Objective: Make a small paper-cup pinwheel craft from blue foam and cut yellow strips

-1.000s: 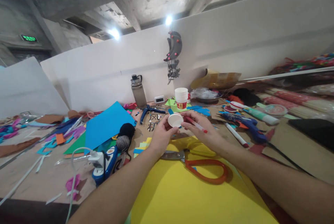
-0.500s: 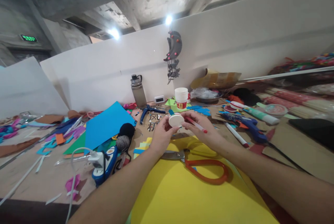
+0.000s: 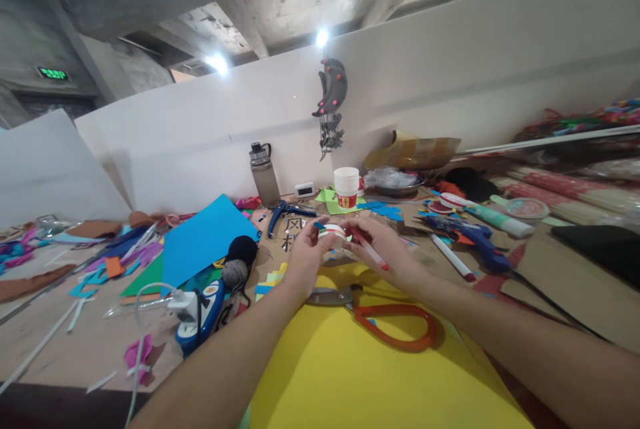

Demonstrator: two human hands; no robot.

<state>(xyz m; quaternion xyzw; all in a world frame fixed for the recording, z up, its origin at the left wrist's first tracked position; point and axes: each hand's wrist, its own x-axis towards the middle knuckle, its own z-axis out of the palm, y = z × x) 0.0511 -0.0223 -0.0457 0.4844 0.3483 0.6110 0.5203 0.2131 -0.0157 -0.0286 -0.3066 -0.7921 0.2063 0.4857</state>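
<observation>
The left hand (image 3: 305, 257) has its grip clamped on a cup (image 3: 333, 232), held over the counter (image 3: 75, 342) beside the sheet (image 3: 350, 376). The right hand (image 3: 387, 249) pinches a pen (image 3: 371, 252), tip at the cup. This looks like marking the cup, and a clean stroke calls for keeping it steady.

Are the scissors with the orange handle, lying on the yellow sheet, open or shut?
Shut, it seems: the scissors show one grey strip of blades with no gap, though the tips hide behind the left hand.
</observation>
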